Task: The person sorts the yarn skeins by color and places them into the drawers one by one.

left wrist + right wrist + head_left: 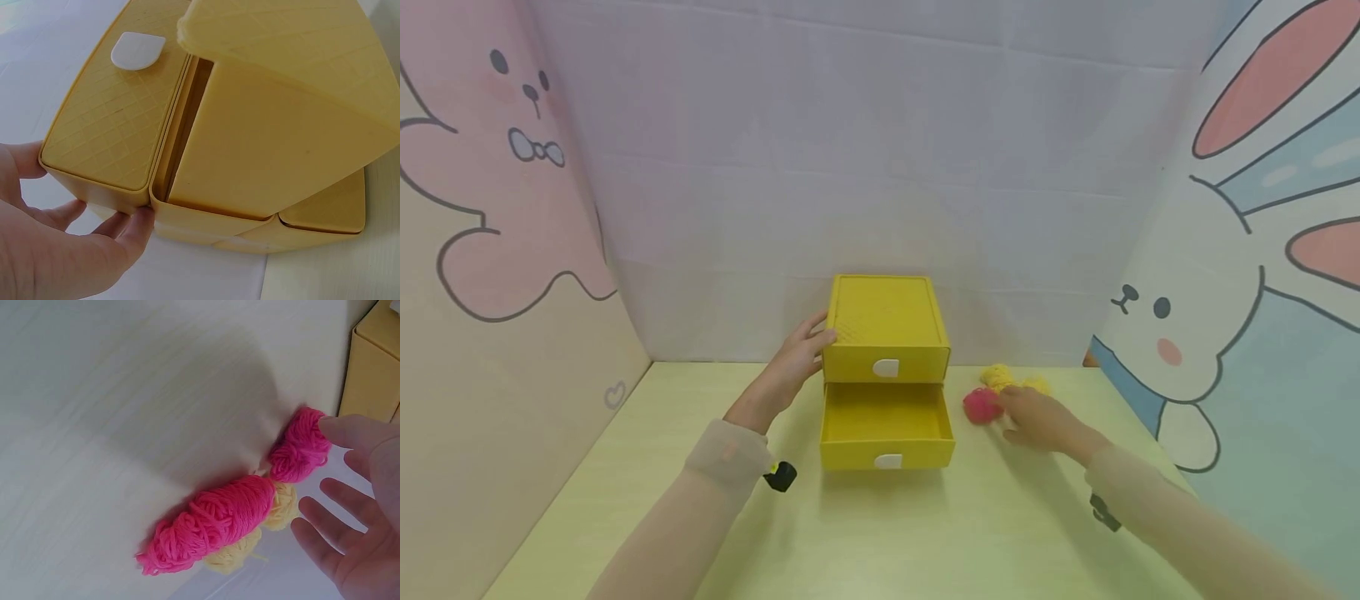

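Observation:
A yellow drawer cabinet stands at the back of the table, its top drawer closed and the drawer under it pulled out. My left hand rests on the cabinet's left side, fingertips touching by the top drawer. Beside the cabinet on the right, my right hand reaches over balls of yarn with its fingers spread. Its thumb is at a small pink yarn ball; whether it touches cannot be told. A longer pink yarn skein and yellow yarn lie beside it.
A lower closed drawer sits under the pulled-out one. A white cloth wall rises behind the cabinet. Printed side panels, one with a rabbit, border the pale table.

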The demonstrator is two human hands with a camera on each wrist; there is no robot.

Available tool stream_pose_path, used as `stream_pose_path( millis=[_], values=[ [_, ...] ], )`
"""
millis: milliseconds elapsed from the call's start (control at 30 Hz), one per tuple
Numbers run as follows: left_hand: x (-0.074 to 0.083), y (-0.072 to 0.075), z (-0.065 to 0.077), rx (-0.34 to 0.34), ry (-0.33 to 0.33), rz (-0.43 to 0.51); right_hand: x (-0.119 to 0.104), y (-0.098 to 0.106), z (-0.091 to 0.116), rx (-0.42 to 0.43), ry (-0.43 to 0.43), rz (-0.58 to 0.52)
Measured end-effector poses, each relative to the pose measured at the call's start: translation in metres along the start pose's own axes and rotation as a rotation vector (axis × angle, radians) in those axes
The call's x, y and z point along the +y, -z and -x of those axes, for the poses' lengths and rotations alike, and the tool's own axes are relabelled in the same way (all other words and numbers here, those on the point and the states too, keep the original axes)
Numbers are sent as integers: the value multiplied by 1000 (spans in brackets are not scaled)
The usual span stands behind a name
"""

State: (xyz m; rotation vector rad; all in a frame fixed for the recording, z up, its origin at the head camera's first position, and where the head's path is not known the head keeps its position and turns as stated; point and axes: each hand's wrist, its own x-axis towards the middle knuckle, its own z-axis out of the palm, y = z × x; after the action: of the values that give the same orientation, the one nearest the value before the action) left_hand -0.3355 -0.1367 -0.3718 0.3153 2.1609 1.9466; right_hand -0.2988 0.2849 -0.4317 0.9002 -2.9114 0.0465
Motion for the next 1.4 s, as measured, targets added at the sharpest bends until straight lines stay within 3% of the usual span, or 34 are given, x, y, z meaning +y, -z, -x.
stream_pose_path(
  millis=[233,567,700,933,1033,1167,1400],
  values=[
    [0,0,2,-2,-3,9,7,-12,-22,94,26,-64],
    [-1,1,0,-9,-3,9,8,-22,-41,50,58,-178],
    [-1,0,0,-7,-2,7,8,-24,-43,28,70,-151],
    [-1,1,0,-1,0,6,7,-26,-44,-70,-49,-175],
    [-1,1,-1,-2,-1,7,5,-26,-41,-61,-48,-197],
    [-1,1,-1,-7,-1,11,7,-33,-37,-13,22,-213],
    [-1,1,-1,-5,2,6,2,-36,-36,-41,-8,-218]
  ],
)
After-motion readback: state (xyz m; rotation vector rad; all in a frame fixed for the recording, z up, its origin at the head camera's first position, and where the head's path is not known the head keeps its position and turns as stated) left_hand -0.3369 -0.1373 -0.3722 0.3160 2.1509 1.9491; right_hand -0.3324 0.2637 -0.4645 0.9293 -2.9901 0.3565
